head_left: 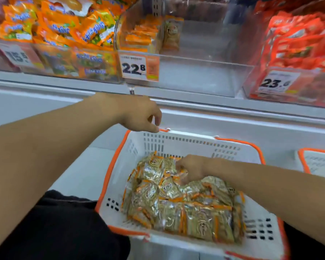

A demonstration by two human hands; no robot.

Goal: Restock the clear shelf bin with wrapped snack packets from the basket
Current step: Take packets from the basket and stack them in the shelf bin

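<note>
Down low, a white basket (178,141) with an orange rim holds a loose heap of gold-and-orange snack packets (184,203), piled against its near and right walls; the far-left part of its floor shows bare. The right hand (190,170) reaches in from the right, its fingers curled into the top of the heap, grasping a packet near the middle of the pile. The left hand (139,115) hangs over the basket's far-left corner, fingers bent, with thumb and forefinger pinching the orange handle (163,130) where it meets the rim.

Above, on the shelf (45,85), the clear bin (195,77) stands between two fuller bins. Its front wall carries a price tag (139,67) at the left end. Only a few packets (154,34) sit inside, stacked against its left wall towards the back, so most of its floor to the right is open. The bin on the left (73,62) is heaped with orange sweet bags (64,25) rising above its front edge, and the bin on the right (289,85) is crammed with red packets (304,40).

Between the shelf's front edge and the basket's far rim runs a pale ledge (233,124). A second orange-rimmed basket (317,160) shows at the right edge, just beside the first. A dark trouser leg (64,226) lies against the basket's left wall.
</note>
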